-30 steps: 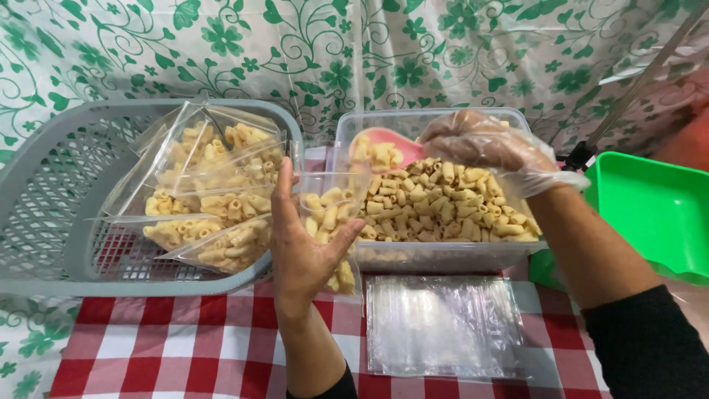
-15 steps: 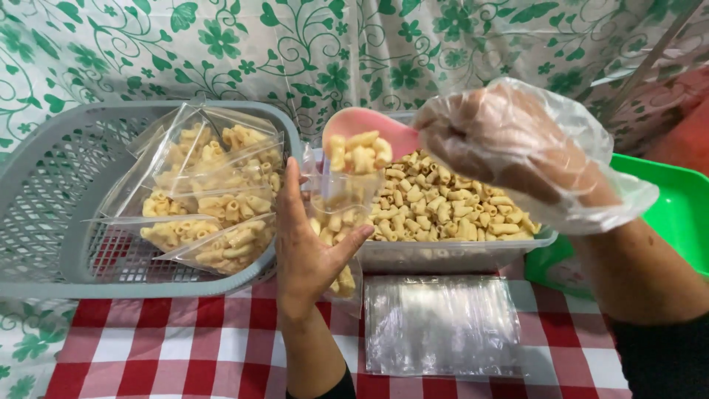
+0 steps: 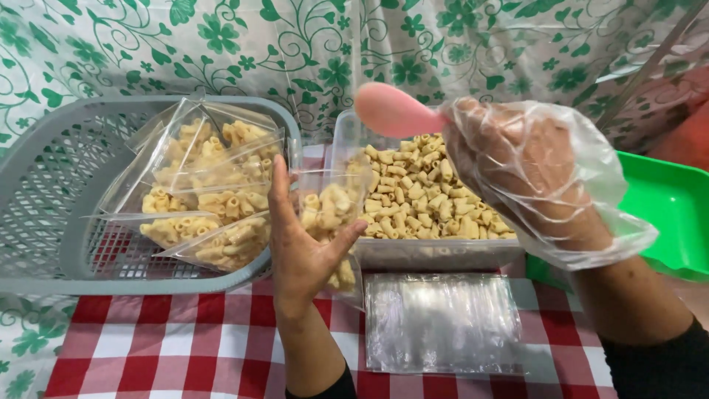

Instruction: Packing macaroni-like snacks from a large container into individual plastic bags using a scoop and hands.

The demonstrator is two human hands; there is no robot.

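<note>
My left hand [image 3: 301, 247] holds a small clear plastic bag [image 3: 334, 214] upright, partly filled with pale snack pieces. My right hand [image 3: 528, 170], in a loose clear plastic glove, grips a pink scoop [image 3: 391, 111] raised above the bag's mouth and tipped, its back toward me. Right behind the bag stands a clear rectangular tub [image 3: 436, 253] heaped with the same snack pieces [image 3: 421, 192].
A grey plastic basket [image 3: 44, 185] at the left holds several filled clear bags [image 3: 207, 192]. A stack of empty clear bags [image 3: 442, 321] lies on the red-checked tablecloth [image 3: 162, 347]. A green tray [image 3: 676, 210] sits at the right. A green floral cloth [image 3: 310, 52] hangs behind.
My right hand lifted the scoop out of the tub with snack pieces, carried it over the bag and tipped it. The bag in my left hand holds more pieces now.
</note>
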